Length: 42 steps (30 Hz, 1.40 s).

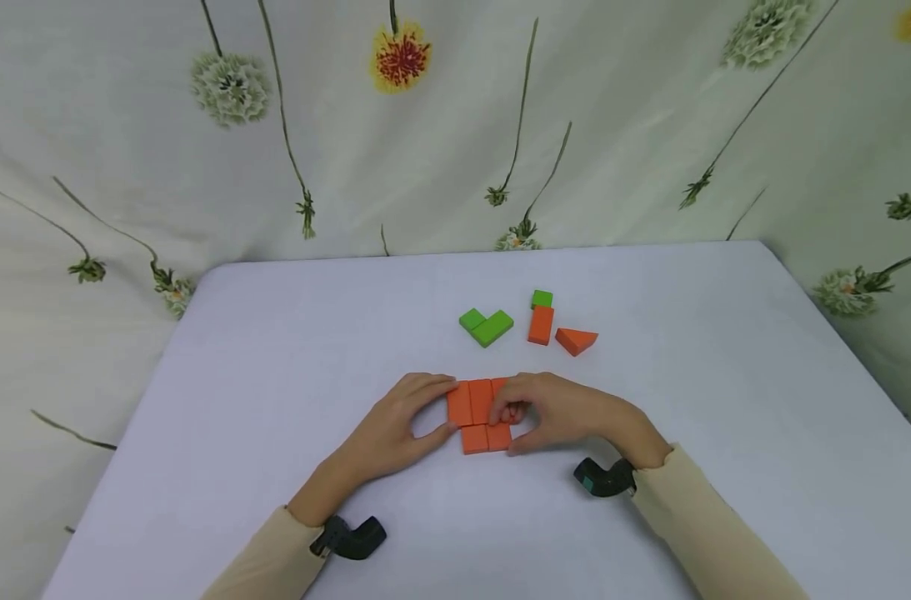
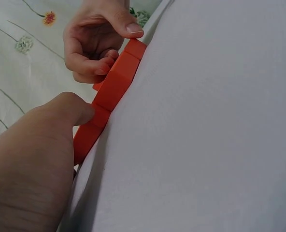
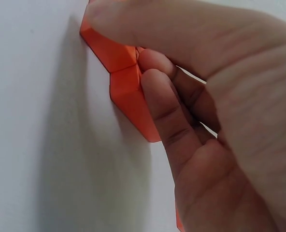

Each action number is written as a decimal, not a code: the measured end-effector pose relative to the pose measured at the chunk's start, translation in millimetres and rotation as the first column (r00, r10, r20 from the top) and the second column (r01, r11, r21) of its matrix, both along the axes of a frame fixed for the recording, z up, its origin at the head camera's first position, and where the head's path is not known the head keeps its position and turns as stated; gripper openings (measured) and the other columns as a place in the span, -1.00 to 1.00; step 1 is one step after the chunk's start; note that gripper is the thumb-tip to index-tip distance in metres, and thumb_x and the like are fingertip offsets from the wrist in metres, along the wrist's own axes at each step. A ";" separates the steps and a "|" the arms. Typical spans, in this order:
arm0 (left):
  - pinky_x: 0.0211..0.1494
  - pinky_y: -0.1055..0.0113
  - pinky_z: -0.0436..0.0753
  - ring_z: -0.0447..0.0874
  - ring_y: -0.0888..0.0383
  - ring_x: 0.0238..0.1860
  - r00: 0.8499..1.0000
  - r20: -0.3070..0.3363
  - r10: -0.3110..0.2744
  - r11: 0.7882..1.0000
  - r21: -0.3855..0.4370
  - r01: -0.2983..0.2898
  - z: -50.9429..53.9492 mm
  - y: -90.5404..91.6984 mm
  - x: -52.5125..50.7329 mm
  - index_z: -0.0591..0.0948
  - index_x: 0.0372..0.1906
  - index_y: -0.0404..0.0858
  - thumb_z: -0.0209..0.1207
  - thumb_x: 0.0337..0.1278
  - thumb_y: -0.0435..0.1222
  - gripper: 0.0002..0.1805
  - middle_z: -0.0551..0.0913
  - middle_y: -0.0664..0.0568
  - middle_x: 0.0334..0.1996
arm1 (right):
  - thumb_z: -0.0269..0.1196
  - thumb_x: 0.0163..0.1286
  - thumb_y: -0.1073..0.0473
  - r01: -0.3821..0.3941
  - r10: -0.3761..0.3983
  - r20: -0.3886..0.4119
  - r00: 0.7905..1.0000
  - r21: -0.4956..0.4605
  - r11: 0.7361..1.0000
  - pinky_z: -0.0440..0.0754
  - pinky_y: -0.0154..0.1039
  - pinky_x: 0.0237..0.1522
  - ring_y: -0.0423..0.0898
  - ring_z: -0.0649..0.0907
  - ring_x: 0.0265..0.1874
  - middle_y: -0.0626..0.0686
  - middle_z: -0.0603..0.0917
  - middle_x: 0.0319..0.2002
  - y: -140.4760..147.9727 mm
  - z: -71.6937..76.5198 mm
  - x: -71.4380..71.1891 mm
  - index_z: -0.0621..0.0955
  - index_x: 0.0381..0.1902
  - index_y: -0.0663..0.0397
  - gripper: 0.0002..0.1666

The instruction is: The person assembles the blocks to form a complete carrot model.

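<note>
Several flat orange blocks (image 1: 481,402) lie edge to edge on the table, with longer blocks in the far row and smaller ones (image 1: 474,439) in the near row. My left hand (image 1: 402,425) holds the group's left side, index finger at the far corner and thumb (image 2: 80,110) against the near side. From the right, my right hand (image 1: 563,410) covers part of the far-right block. Its thumb (image 3: 133,24) touches the small block at the near right corner, and its other fingers (image 3: 164,101) curl against the blocks. The far-right block is partly hidden by this hand.
Beyond the hands, green blocks (image 1: 493,328) form a V. To their right, a small green block (image 1: 542,299) touches an orange rectangular block (image 1: 541,325), with an orange triangular block (image 1: 576,341) beside it. A flowered cloth (image 1: 440,167) hangs behind the white table (image 1: 275,333).
</note>
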<state>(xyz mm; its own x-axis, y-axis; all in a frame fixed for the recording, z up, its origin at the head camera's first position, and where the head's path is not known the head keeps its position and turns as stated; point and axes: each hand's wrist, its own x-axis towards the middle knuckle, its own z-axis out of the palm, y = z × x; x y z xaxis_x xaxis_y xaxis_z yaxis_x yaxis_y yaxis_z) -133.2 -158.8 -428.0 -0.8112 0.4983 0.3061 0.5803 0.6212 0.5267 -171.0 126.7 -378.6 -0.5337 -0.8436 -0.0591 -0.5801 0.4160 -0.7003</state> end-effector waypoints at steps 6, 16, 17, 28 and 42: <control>0.39 0.09 0.58 0.51 0.11 0.35 0.999 0.043 0.011 1.000 -0.017 -0.011 -0.1 0.3 3.6 0.60 0.33 -0.16 0.42 0.19 -0.12 -0.40 0.62 0.09 0.29 | 0.55 0.21 0.12 -0.010 0.010 0.007 1.000 -0.009 1.000 0.59 -0.36 -0.08 -0.28 0.54 -0.19 -0.20 0.60 -0.23 0.1 -4.8 3.0 0.68 -0.08 -0.14 -0.65; 0.38 0.06 0.59 0.52 0.08 0.34 1.000 0.016 0.003 1.000 0.013 -0.003 6.7 0.3 -4.2 0.61 0.31 -0.18 0.45 0.16 -0.16 -0.40 0.62 0.07 0.28 | 0.56 0.20 0.13 0.008 -0.009 -0.015 1.000 -0.026 1.000 0.60 -0.34 -0.06 -0.28 0.56 -0.19 -0.24 0.61 -0.22 0.4 -1.5 -3.6 0.68 -0.08 -0.16 -0.65; 0.39 0.07 0.58 0.52 0.08 0.34 1.000 0.022 0.005 1.000 0.015 -0.005 6.6 0.0 -4.0 0.61 0.31 -0.18 0.45 0.16 -0.16 -0.40 0.62 0.07 0.28 | 0.56 0.20 0.13 0.009 -0.009 -0.012 1.000 -0.026 1.000 0.60 -0.34 -0.06 -0.28 0.56 -0.19 -0.24 0.61 -0.22 0.1 -1.7 -3.6 0.69 -0.08 -0.16 -0.65; 0.37 0.07 0.60 0.53 0.08 0.33 0.999 0.049 -0.008 0.999 0.032 0.007 6.5 -0.9 -4.9 0.58 0.35 -0.18 0.45 0.15 -0.17 -0.36 0.62 0.05 0.27 | 0.56 0.19 0.15 0.030 -0.030 0.004 1.000 -0.044 0.999 0.62 -0.34 -0.06 -0.26 0.58 -0.19 -0.22 0.63 -0.21 0.7 -1.2 -0.1 0.69 -0.08 -0.13 -0.65; 0.40 0.03 0.57 0.50 0.10 0.35 0.981 0.185 0.062 0.997 0.029 -0.068 10.9 1.3 -1.1 0.55 0.38 -0.08 0.43 0.16 -0.14 -0.34 0.59 0.11 0.29 | 0.55 0.21 0.13 0.025 -0.024 0.008 1.000 -0.048 0.999 0.61 -0.35 -0.06 -0.28 0.56 -0.19 -0.23 0.61 -0.22 0.9 -3.6 -0.6 0.68 -0.09 -0.15 -0.66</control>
<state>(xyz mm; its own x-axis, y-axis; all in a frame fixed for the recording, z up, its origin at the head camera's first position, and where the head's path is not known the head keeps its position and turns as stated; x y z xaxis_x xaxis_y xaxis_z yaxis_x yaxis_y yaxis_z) -134.3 -157.5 -417.1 -0.8856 0.4343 0.1648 0.4305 0.6340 0.6425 -171.6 127.6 -382.2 -0.5538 -0.8323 -0.0230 -0.5646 0.3957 -0.7244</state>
